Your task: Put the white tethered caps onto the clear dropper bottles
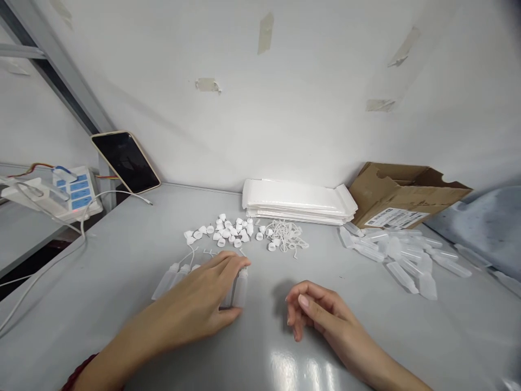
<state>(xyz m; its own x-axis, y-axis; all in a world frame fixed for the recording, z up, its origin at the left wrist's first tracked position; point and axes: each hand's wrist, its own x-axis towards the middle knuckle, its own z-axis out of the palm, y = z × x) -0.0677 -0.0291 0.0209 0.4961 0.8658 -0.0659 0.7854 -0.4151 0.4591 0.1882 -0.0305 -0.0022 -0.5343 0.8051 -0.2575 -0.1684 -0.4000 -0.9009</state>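
Note:
My left hand [203, 301] lies flat, fingers stretched out, over a row of small translucent plastic bottles [169, 279] lined up on the grey table [101, 282]; one bottle [241, 287] shows under its fingertips. My right hand [311, 309] rests on the table to the right, fingers loosely curled, nothing visible in it. Behind the hands lie a scatter of small white caps [228, 231] and a tangle of thin white strings [287, 236].
A stack of white bags [297, 202] sits against the wall, a cardboard box [401, 195] beside it. Loose empty bottles [402, 255] lie at the right. A phone [125, 162] leans at the back left, near a power strip [77, 193] and cables.

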